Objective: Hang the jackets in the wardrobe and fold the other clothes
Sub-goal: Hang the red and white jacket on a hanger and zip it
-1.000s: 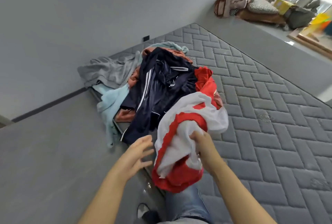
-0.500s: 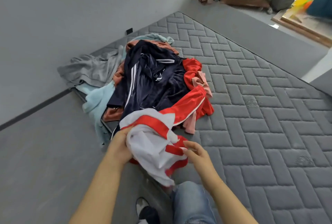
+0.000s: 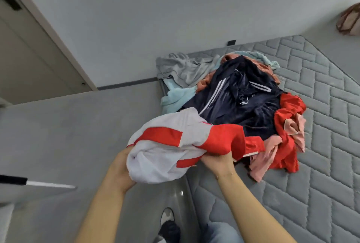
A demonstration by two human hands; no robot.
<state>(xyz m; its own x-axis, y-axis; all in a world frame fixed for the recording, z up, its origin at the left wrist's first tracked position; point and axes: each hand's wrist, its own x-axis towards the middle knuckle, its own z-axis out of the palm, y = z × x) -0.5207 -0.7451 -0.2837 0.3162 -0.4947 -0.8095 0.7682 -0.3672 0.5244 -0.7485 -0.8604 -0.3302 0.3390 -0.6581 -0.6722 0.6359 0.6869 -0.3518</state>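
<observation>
A bunched red and white jacket [image 3: 175, 145] hangs between both my hands over the mattress edge. My left hand [image 3: 120, 166] grips its white part from the left. My right hand [image 3: 218, 162] grips the red part from below. One red sleeve trails right into the clothes pile on the grey quilted mattress [image 3: 321, 165]. In the pile lie a navy jacket with white stripes [image 3: 239, 102], a red garment [image 3: 286, 126], a pink cloth [image 3: 272, 149], a grey garment [image 3: 185, 67] and a light blue towel [image 3: 175, 96].
A grey wall rises behind the mattress, with a beige door [image 3: 29, 54] at the left. Grey floor lies left of the mattress. My shoe [image 3: 167, 225] and jeans leg [image 3: 220, 233] stand by its edge. A brown bag [image 3: 348, 20] shows at far right.
My left hand has taken hold of the jacket's white part. Both hands have lifted it left, off the pile, and my view has swung left toward the door.
</observation>
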